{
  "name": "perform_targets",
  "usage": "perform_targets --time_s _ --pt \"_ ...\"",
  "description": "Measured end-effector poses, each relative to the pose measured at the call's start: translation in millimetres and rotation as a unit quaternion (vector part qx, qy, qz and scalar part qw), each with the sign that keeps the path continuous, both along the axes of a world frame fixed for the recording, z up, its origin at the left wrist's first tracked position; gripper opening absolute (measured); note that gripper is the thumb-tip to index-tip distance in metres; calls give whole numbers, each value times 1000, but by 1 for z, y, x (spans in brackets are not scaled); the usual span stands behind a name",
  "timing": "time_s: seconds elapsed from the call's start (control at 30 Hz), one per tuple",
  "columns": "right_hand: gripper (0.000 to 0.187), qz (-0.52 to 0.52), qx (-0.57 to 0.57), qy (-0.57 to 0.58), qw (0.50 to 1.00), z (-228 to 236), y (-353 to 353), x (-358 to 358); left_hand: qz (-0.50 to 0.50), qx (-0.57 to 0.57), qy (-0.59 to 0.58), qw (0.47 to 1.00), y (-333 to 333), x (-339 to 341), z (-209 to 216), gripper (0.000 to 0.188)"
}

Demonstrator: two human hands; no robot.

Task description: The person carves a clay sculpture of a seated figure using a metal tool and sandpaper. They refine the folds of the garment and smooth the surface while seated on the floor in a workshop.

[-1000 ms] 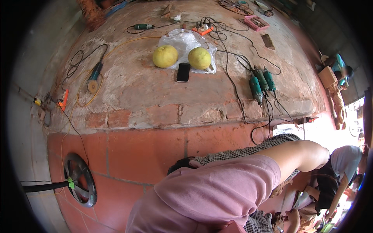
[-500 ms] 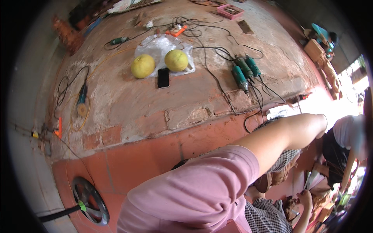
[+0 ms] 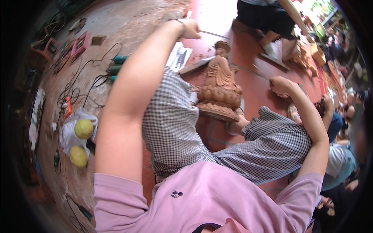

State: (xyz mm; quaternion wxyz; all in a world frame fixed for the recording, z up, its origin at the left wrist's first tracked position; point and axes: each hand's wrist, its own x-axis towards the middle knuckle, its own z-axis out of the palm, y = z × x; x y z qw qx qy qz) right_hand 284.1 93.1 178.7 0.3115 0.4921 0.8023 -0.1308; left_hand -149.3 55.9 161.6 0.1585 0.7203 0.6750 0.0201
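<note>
Sitting between the person's checked trousers (image 3: 171,120) at one o'clock from the middle of the view, the carved brown statue (image 3: 220,79) has its head toward twelve and its broad tiered base nearest the lap. A bare foot (image 3: 237,125) shows just beside that base, over the red tile floor (image 3: 252,92).

The left hand (image 3: 190,29) reaches out at twelve o'clock, clear of the statue, its fingers partly curled; blur and angle hide the palm, so I cannot tell whether it holds anything. White paper (image 3: 180,56) lies near it, toward six.

Between two and three o'clock, the right hand (image 3: 281,86) is closed around a slim tool (image 3: 262,72), also apart from the statue; the tool's far end is blurred.

On the rough platform (image 3: 91,87), green power tools (image 3: 115,70) lie at ten, partly behind the left forearm, with a pink basket (image 3: 80,44) farther out. Near nine, two yellow fruits (image 3: 83,129) rest by a clear bag (image 3: 70,123). A co-worker in dark shorts (image 3: 268,16) is at one, beyond the statue.
</note>
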Motion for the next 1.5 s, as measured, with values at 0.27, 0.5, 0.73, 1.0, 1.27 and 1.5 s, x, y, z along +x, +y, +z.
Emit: perform_targets --time_s 0.27,0.5,0.73,1.0,1.27,1.5 --pt "21 80 -64 20 995 -26 -8 -32 68 -48 28 996 -66 -13 42 41" --pt "26 112 43 137 983 5 -9 -35 51 42 -11 998 -84 -42 73 38" --pt "40 134 -161 297 932 -19 -36 -162 254 28 106 961 -219 -231 11 34" --pt "43 18 -322 337 885 -97 10 -321 480 -146 115 858 -303 -383 -143 40" --pt "30 -208 -338 401 826 -300 52 -414 792 -16 98 602 -420 -453 -186 38" --pt "27 -260 -341 312 848 -304 56 -452 902 26 182 392 -577 -522 -224 44"
